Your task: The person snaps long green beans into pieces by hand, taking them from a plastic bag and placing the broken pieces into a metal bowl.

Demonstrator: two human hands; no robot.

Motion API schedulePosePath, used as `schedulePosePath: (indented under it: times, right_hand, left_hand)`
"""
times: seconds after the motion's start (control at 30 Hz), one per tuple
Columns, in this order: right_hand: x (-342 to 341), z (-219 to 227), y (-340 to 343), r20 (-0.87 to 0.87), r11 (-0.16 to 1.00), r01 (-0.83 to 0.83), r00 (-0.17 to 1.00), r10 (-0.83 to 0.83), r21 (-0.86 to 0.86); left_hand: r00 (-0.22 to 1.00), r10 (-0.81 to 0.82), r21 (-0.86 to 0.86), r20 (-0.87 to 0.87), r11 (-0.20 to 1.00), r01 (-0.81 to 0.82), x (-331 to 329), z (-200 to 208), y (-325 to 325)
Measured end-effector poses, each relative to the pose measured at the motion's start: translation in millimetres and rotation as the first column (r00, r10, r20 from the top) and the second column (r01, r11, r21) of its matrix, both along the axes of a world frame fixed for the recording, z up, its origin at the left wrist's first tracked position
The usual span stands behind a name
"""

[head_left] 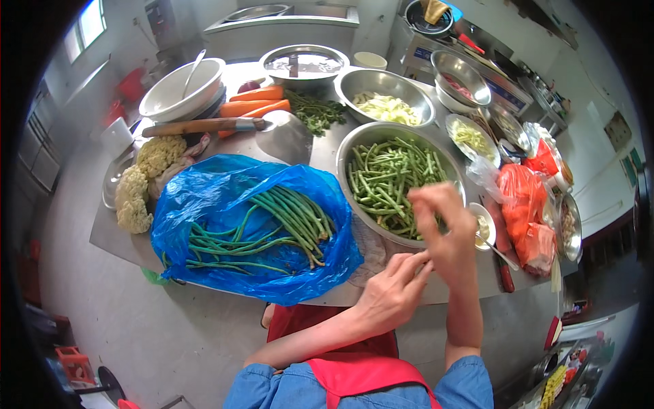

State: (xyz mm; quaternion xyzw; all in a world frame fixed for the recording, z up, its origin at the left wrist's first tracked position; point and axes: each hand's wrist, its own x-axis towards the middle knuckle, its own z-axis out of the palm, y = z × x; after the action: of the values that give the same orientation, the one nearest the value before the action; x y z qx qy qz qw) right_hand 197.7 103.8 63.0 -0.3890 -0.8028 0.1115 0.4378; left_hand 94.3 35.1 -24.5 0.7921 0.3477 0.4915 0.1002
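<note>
My left hand (393, 289) is in front of the big steel bowl, fingers pressed together, their tips close to my right wrist. Raised over the bowl's near right rim, my right hand (446, 228) has its fingers curled in a pinch. Whatever either hand may hold is too small or hidden to make out. Broken green bean pieces (392, 180) fill the steel bowl (343, 194). To its left, long uncut green beans (293, 218) lie in an open, crumpled blue plastic bag (204, 178) at the table's front edge.
Right of the bowl are a small white bowl (489, 219) with a spoon, a red-handled knife (505, 273) and a red plastic bag (521, 194). Cauliflower (161, 155), a wooden-handled cleaver (289, 138), carrots (255, 102) and leafy greens (317, 112) lie beyond the blue bag.
</note>
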Motion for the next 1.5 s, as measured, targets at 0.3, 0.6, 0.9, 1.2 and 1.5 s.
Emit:
schedulePosePath:
  times: [0.3,0.6,0.9,1.2,1.5]
  right_hand:
    - [-75,-69,-17,0.361,0.999,-0.014,0.932,0.025,-0.033]
    - [-76,-90,-9,0.297,0.999,-0.032,0.954,0.041,-0.035]
    - [-70,-57,-72,-0.505,0.532,-0.498,0.850,0.146,-0.685]
    - [-71,-77,-63,-0.177,0.759,-0.470,0.880,0.440,-0.451]
    - [-51,-30,-100,0.470,0.699,-0.637,0.750,0.465,0.325]
  left_hand:
    - [0.909,0.308,-0.344,0.281,0.917,-0.204,-104,-4,-48]
    - [0.630,0.440,-0.625,0.641,0.775,0.094,-123,-10,-47]
    - [0.280,0.443,-0.520,0.852,0.650,0.553,-125,5,-32]
    - [0.272,0.441,-0.512,0.856,0.642,0.571,-125,-3,-25]
    - [0.263,0.468,-0.516,0.844,0.569,0.640,-115,-1,-21]
